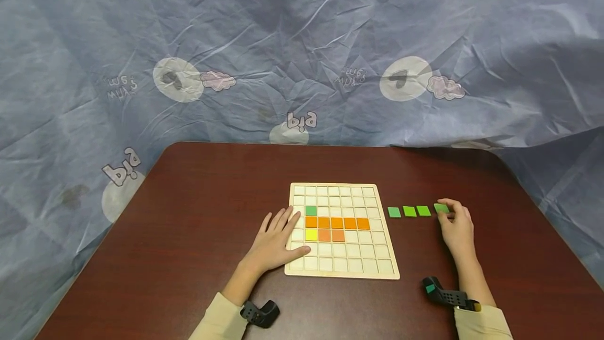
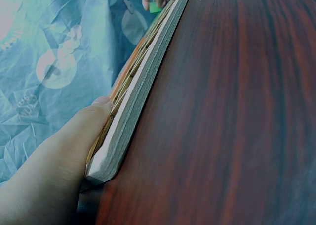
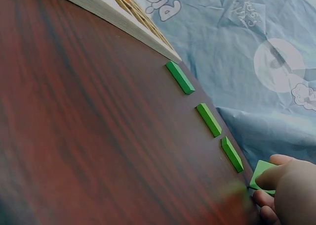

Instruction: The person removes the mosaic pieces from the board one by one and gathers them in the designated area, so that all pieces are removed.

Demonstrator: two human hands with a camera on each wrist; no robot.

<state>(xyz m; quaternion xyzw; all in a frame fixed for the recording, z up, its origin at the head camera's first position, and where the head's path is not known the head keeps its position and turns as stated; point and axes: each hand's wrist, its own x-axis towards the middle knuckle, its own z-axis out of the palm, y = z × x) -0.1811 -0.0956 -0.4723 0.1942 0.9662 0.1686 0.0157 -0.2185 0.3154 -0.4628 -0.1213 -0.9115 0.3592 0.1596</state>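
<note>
My left hand (image 1: 273,243) rests with spread fingers on the left edge of a pale wooden grid board (image 1: 342,276); its thumb lies along the board's rim in the left wrist view. In the board's cells sit a green tile (image 1: 311,211), a row of several orange tiles (image 1: 337,223), a yellow tile (image 1: 311,234) and two salmon tiles (image 1: 331,235). Right of the board, my right hand (image 1: 457,230) pinches a green square tile (image 3: 260,174) between thumb and fingers, at the end of a row of three green tiles (image 1: 409,211).
The dark wooden table (image 1: 212,188) carries the board near its middle. Behind it hangs a wrinkled blue-grey cloth (image 1: 264,67) with printed shapes. Black wrist devices sit on the left wrist (image 1: 260,314) and right wrist (image 1: 450,296).
</note>
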